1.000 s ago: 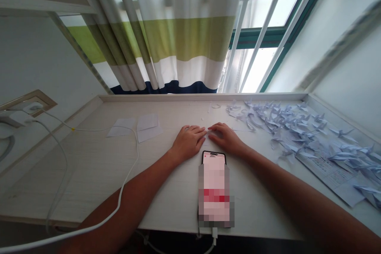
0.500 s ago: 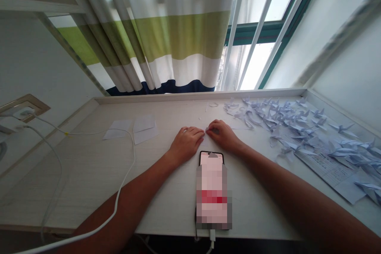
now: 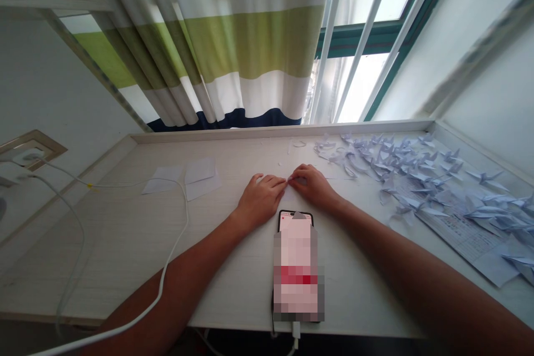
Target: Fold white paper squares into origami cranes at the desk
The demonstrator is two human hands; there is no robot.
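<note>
Just beyond the phone, a small piece of white paper [image 3: 289, 193] lies between my hands, mostly covered by the fingers. My left hand [image 3: 261, 198] rests on the desk, its fingers together and the tips pressed on the paper's left side. From the right, my right hand [image 3: 311, 184] pinches the paper's far edge between thumb and bent fingers. The fingertips of both hands almost meet there. How the paper is folded cannot be made out. A phone [image 3: 297, 267] with a lit, blurred screen lies below the hands, a charging plug [image 3: 296, 329] at its lower end.
Many folded paper cranes [image 3: 387, 158] cover the right of the desk, some on a printed sheet [image 3: 463, 242]. Paper squares [image 3: 202, 178] lie at left. A white cable [image 3: 177, 245] crosses my left forearm. Paper scraps [image 3: 299, 144] lie near the back ledge [image 3: 233, 135].
My hands stay at the same paper, with the fingertips shifting only slightly. The whole view has tilted a little.
</note>
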